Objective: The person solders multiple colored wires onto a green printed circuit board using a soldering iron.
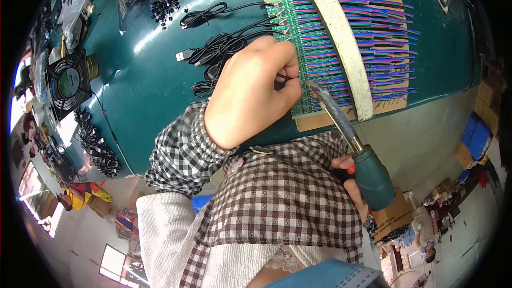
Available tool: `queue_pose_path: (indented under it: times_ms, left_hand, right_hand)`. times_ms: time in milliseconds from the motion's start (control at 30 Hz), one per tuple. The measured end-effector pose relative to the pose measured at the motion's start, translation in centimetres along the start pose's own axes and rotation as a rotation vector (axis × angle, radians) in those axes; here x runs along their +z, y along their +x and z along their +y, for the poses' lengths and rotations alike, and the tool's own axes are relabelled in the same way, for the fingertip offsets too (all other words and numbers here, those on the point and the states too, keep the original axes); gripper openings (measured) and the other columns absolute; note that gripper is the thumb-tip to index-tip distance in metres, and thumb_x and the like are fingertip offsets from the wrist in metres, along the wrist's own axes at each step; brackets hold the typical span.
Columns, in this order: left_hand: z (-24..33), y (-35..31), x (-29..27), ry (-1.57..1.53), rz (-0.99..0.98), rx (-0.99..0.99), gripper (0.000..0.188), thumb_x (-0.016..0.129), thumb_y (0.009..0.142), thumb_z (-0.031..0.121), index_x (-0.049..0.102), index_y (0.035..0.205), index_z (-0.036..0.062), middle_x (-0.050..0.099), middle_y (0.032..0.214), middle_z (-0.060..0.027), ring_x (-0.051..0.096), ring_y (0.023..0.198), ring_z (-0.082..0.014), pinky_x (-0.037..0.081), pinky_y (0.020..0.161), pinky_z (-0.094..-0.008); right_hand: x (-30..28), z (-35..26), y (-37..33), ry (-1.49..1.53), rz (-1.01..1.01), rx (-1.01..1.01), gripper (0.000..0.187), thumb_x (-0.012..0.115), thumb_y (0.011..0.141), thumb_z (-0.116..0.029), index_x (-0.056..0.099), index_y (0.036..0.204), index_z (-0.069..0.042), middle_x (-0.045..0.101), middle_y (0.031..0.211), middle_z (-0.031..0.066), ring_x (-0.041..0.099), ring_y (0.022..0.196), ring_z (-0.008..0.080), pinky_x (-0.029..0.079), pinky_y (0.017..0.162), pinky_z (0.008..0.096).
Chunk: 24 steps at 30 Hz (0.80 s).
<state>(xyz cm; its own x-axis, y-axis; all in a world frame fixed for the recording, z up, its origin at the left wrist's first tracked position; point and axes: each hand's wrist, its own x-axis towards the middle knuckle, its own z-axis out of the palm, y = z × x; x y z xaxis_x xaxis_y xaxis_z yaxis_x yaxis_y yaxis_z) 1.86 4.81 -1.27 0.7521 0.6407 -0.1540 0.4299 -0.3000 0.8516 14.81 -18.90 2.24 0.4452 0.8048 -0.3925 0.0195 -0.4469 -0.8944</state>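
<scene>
Mask up close, left hand pinches black cable, right hand clutches soldering iron, so one slip could burn fingers.

The wide fisheye head view faces downward, looking from close above the left hand and worktop.

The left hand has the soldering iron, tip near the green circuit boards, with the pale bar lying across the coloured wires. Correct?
Wrong hand: the head view shows the right hand holding the soldering iron, not the left hand. Its tip is near the green circuit boards, and the pale bar lies across the coloured wires.
</scene>
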Motion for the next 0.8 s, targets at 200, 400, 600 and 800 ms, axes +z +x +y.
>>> queue_pose_path:
  times_ms: [200, 400, 600, 800]
  left_hand:
    - [0.11, 0.01, -0.16, 0.0, -0.008, -0.008, 0.016, 0.068, 0.068, -0.001, 0.054, 0.076, 0.0022, 0.056, 0.074, -0.0113, 0.062, 0.064, -0.0258, 0.052, 0.059, -0.0334]
    - [0.11, 0.07, -0.16, 0.001, -0.013, -0.008, 0.016, 0.068, 0.068, 0.0, 0.054, 0.076, 0.0023, 0.055, 0.074, -0.0113, 0.062, 0.065, -0.0261, 0.052, 0.059, -0.0338]
    - [-0.34, -0.08, 0.26, -0.038, 0.035, 0.016, 0.015, 0.068, 0.07, -0.002, 0.055, 0.076, 0.0022, 0.049, 0.071, -0.0041, 0.048, 0.058, -0.013, 0.04, 0.051, -0.0256]
    - [-0.32, -0.07, 0.27, -0.044, 0.032, 0.018, 0.015, 0.068, 0.07, -0.002, 0.055, 0.076, 0.0019, 0.049, 0.071, -0.0041, 0.048, 0.058, -0.0131, 0.04, 0.051, -0.0257]
  right_hand:
    - [-0.04, -0.12, 0.18, -0.047, -0.003, -0.03, 0.035, 0.073, 0.081, -0.036, 0.066, 0.094, -0.004, 0.072, 0.087, 0.0064, 0.065, 0.08, 0.0216, 0.048, 0.077, 0.0343]
    - [-0.15, -0.15, 0.33, -0.047, -0.025, -0.024, 0.033, 0.074, 0.08, -0.033, 0.067, 0.095, -0.004, 0.072, 0.088, 0.0065, 0.065, 0.081, 0.0218, 0.048, 0.077, 0.0342]
    - [-0.12, -0.09, 0.28, -0.036, -0.033, 0.003, 0.033, 0.075, 0.078, -0.032, 0.067, 0.095, -0.004, 0.072, 0.088, 0.0072, 0.066, 0.081, 0.0217, 0.048, 0.077, 0.0339]
    - [-0.07, 0.1, 0.29, -0.015, -0.021, -0.017, 0.031, 0.074, 0.078, -0.029, 0.067, 0.096, -0.003, 0.072, 0.088, 0.0073, 0.065, 0.081, 0.0218, 0.048, 0.076, 0.0338]
